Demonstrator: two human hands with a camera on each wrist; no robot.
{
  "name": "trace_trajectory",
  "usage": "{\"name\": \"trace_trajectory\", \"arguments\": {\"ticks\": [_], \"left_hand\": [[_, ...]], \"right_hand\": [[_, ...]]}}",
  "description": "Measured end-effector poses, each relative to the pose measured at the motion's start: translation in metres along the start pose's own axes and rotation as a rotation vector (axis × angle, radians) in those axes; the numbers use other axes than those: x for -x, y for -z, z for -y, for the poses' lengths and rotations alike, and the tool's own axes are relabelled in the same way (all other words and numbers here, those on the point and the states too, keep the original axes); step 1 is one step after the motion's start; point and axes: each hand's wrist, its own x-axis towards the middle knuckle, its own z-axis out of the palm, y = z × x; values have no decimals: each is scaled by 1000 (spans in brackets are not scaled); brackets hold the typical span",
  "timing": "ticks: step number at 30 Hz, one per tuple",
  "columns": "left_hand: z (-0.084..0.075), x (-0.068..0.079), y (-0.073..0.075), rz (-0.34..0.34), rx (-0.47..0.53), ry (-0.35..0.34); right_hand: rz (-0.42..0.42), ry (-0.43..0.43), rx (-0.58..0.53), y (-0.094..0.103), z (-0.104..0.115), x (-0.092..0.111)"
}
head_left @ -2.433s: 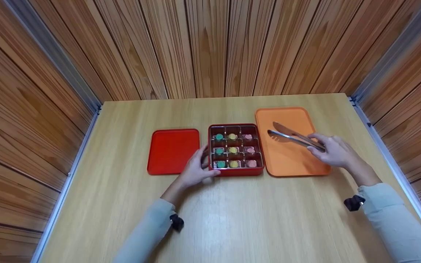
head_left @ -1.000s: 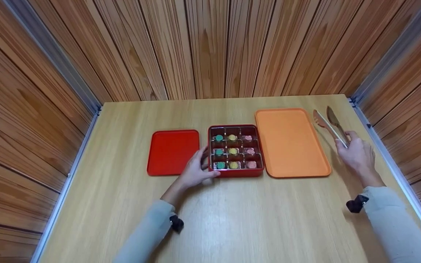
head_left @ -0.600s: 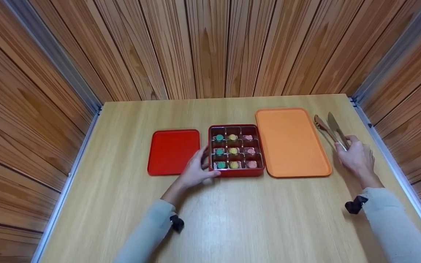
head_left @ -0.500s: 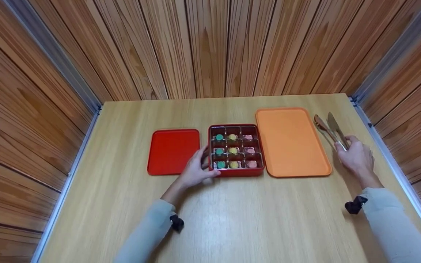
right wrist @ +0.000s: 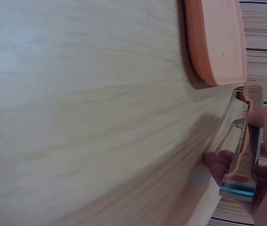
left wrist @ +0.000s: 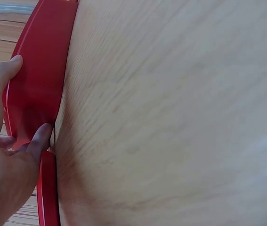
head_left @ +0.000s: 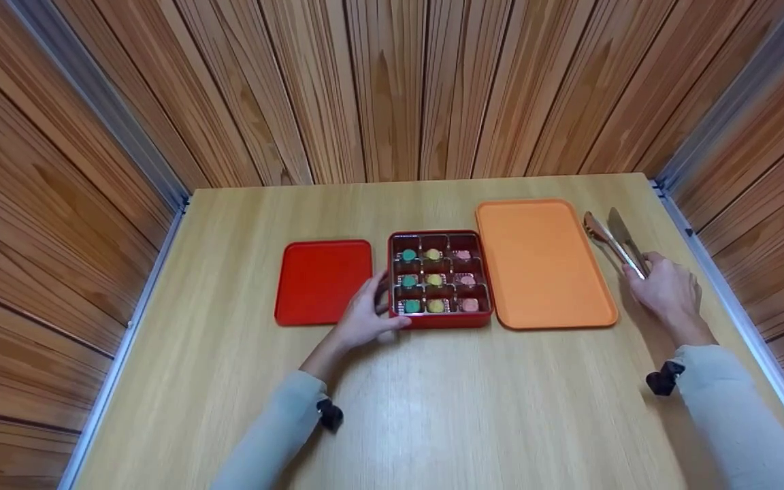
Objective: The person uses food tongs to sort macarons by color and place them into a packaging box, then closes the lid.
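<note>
My left hand (head_left: 363,318) holds the near left corner of a red box (head_left: 441,321). Its thumb lies along the front wall and its other fingers on the left side, as the left wrist view shows. In the box's clear-walled compartments sit several small sweets: green (head_left: 409,280), yellow (head_left: 434,280) and pink (head_left: 467,280). To the right of the orange tray (head_left: 545,265), my right hand (head_left: 667,289) grips a pair of metal tongs (head_left: 613,238) by the handle end. The tongs' arms are spread, low over the table; whether they touch it I cannot tell.
A flat red lid (head_left: 320,282) lies left of the box, close to my left hand. Bare wooden tabletop (head_left: 460,401) stretches in front. Wood-patterned walls (head_left: 392,95) enclose the back and both sides, with a metal rail (head_left: 739,316) close to my right hand.
My right hand has carried the tongs from above the orange tray to its right side and lowered them. Over the last half second they shift only slightly. My left hand and the box stay put.
</note>
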Motion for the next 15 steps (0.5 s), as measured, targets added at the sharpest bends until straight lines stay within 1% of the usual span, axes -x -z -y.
{"name": "trace_trajectory", "arguments": {"ticks": [6, 8, 13, 15], "left_hand": [[1, -1, 0, 2, 5, -15], [1, -1, 0, 4, 1, -17], [0, 1, 0, 1, -11, -18], [0, 2, 0, 2, -2, -18]], "right_hand": [[83, -24, -10, 0, 0, 0], [99, -29, -8, 0, -1, 0], [101, -28, -7, -1, 0, 0], [84, -20, 11, -1, 0, 0]]}}
